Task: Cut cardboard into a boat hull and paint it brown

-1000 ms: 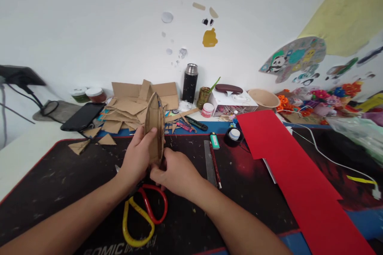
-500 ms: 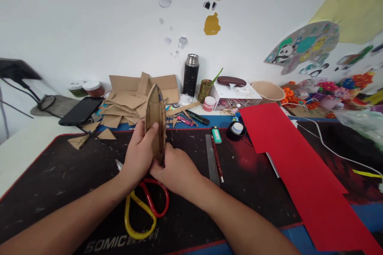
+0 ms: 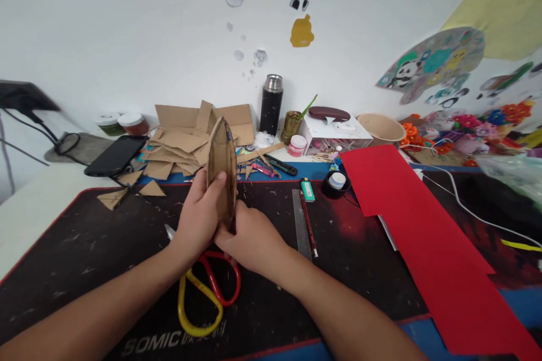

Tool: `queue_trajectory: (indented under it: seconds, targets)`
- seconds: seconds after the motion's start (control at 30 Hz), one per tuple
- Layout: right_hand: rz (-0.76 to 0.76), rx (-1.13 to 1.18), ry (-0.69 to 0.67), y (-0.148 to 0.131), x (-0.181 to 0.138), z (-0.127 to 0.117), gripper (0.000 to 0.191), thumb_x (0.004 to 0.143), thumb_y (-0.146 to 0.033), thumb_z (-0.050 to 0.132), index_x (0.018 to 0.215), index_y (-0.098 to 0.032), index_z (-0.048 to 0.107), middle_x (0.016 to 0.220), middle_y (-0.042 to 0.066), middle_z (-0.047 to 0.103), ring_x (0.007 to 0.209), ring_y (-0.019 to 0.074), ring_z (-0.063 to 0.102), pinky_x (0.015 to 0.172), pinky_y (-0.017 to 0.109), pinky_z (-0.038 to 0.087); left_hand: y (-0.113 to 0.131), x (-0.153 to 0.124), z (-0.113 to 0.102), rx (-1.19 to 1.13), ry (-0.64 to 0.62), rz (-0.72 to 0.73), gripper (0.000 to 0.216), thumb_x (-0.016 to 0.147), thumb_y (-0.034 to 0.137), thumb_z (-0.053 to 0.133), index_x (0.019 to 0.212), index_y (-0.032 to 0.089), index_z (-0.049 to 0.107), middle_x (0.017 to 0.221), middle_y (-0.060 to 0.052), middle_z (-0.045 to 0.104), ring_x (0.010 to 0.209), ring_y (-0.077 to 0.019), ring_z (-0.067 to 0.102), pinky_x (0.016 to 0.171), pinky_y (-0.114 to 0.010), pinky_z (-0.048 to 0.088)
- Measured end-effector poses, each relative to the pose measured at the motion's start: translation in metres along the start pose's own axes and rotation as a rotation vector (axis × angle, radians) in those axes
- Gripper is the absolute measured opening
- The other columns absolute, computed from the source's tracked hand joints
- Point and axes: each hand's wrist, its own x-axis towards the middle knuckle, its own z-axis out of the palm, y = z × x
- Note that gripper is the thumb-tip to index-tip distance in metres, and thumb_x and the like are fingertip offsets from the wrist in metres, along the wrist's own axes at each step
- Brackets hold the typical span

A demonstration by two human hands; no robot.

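Upright above the mat, a pointed, curved cardboard piece (image 3: 221, 149) is held between both hands. My left hand (image 3: 202, 206) grips its left side, thumb pressed on the brown inner face. Lower down, my right hand (image 3: 248, 231) pinches the bottom right edge, its fingertips partly hidden. Beneath the hands lie scissors (image 3: 200, 329) with one yellow and one red handle loop; the left forearm covers most of their blades. To the right of the hands, a clear ruler (image 3: 300, 223) and a dark red pencil (image 3: 309, 225) rest on the mat.
Cardboard scraps (image 3: 178, 149) are heaped at the back left beside a black phone (image 3: 115, 156). A black thermos (image 3: 271, 106) stands by the wall. Large red sheets (image 3: 427, 242) cover the right side. A green-labelled eraser (image 3: 307, 189) and a black dish (image 3: 334, 187) sit mid-mat.
The view has shifted very slightly, moving everything a few pixels. Both hands keep the same hold on the cardboard piece.
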Motion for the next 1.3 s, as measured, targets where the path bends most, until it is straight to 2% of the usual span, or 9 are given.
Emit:
queue_trajectory:
  seconds: [0.1, 0.2, 0.3, 0.53, 0.67, 0.83, 0.93, 1.1, 1.3]
  targets:
    - [-0.003, 0.1, -0.052, 0.004, 0.002, 0.001, 0.02, 0.095, -0.028, 0.066, 0.111, -0.016, 0.062, 0.095, 0.013, 0.08, 0.082, 0.0273, 0.079, 0.068, 0.031, 0.057, -0.001, 0.0, 0.001, 0.002, -0.012, -0.001, 0.046, 0.084, 0.059, 0.079, 0.111, 0.023, 0.072, 0.088, -0.002, 0.073, 0.078, -0.0222, 0.07, 0.069, -0.033, 0.057]
    - [0.005, 0.401, -0.227, 0.012, 0.005, 0.0, 0.011, 0.098, -0.02, 0.06, 0.108, -0.02, 0.055, 0.07, -0.001, 0.071, 0.057, 0.018, 0.072, 0.053, 0.024, 0.053, 0.002, 0.001, 0.004, -0.083, -0.009, -0.133, 0.047, 0.079, 0.059, 0.082, 0.106, 0.024, 0.069, 0.078, 0.001, 0.069, 0.059, -0.0172, 0.062, 0.052, -0.029, 0.05]
    - [0.045, 0.597, -0.309, 0.017, 0.008, -0.003, 0.008, 0.102, -0.017, 0.057, 0.104, -0.022, 0.051, 0.065, -0.006, 0.067, 0.047, 0.0141, 0.066, 0.044, 0.02, 0.047, 0.007, 0.002, 0.006, -0.166, 0.001, -0.235, 0.047, 0.073, 0.059, 0.086, 0.096, 0.023, 0.065, 0.071, 0.002, 0.066, 0.052, -0.0165, 0.059, 0.046, -0.028, 0.046]
    - [0.065, 0.803, -0.418, 0.017, 0.012, -0.009, 0.009, 0.109, -0.023, 0.058, 0.106, -0.021, 0.05, 0.066, -0.006, 0.07, 0.043, 0.0102, 0.064, 0.043, 0.017, 0.044, 0.013, 0.007, 0.002, -0.169, -0.011, -0.121, 0.054, 0.073, 0.066, 0.087, 0.099, 0.023, 0.067, 0.073, 0.002, 0.068, 0.058, -0.0162, 0.061, 0.054, -0.028, 0.049]
    - [0.045, 0.834, -0.452, 0.018, 0.011, -0.008, 0.008, 0.108, -0.017, 0.057, 0.106, -0.021, 0.05, 0.069, -0.005, 0.072, 0.045, 0.0103, 0.065, 0.045, 0.018, 0.045, 0.008, 0.012, -0.001, -0.139, 0.018, -0.083, 0.054, 0.077, 0.067, 0.084, 0.105, 0.023, 0.07, 0.083, 0.001, 0.071, 0.067, -0.0168, 0.062, 0.061, -0.029, 0.051]
    - [0.063, 0.797, -0.46, 0.018, 0.01, -0.004, 0.01, 0.106, -0.013, 0.055, 0.104, -0.021, 0.051, 0.063, -0.007, 0.07, 0.044, 0.0114, 0.065, 0.047, 0.018, 0.044, 0.008, 0.012, 0.001, -0.164, 0.034, -0.125, 0.055, 0.074, 0.065, 0.085, 0.105, 0.022, 0.07, 0.087, -0.001, 0.072, 0.073, -0.0192, 0.065, 0.066, -0.03, 0.052]
    - [0.087, 0.773, -0.463, 0.014, 0.009, -0.004, 0.011, 0.108, -0.014, 0.055, 0.101, -0.022, 0.05, 0.058, -0.008, 0.067, 0.043, 0.0115, 0.063, 0.049, 0.018, 0.045, 0.01, 0.011, 0.002, -0.185, 0.063, -0.162, 0.055, 0.072, 0.065, 0.086, 0.1, 0.021, 0.069, 0.083, -0.001, 0.072, 0.07, -0.0192, 0.066, 0.065, -0.031, 0.052]
    - [0.109, 0.732, -0.506, 0.009, 0.006, -0.004, 0.025, 0.114, -0.017, 0.04, 0.093, -0.021, 0.053, 0.049, -0.009, 0.061, 0.035, 0.01, 0.056, 0.048, 0.019, 0.043, 0.01, 0.013, -0.001, -0.127, 0.102, -0.116, 0.055, 0.078, 0.07, 0.081, 0.107, 0.023, 0.071, 0.081, -0.001, 0.073, 0.064, -0.0197, 0.066, 0.057, -0.03, 0.048]
    - [0.06, 0.738, -0.44, 0.007, 0.004, 0.002, 0.024, 0.113, -0.015, 0.041, 0.093, -0.021, 0.053, 0.043, -0.012, 0.053, 0.037, 0.0105, 0.057, 0.047, 0.018, 0.037, 0.011, 0.014, -0.001, -0.107, 0.095, -0.096, 0.06, 0.085, 0.076, 0.069, 0.107, 0.02, 0.072, 0.078, -0.004, 0.075, 0.065, -0.0231, 0.069, 0.057, -0.033, 0.052]
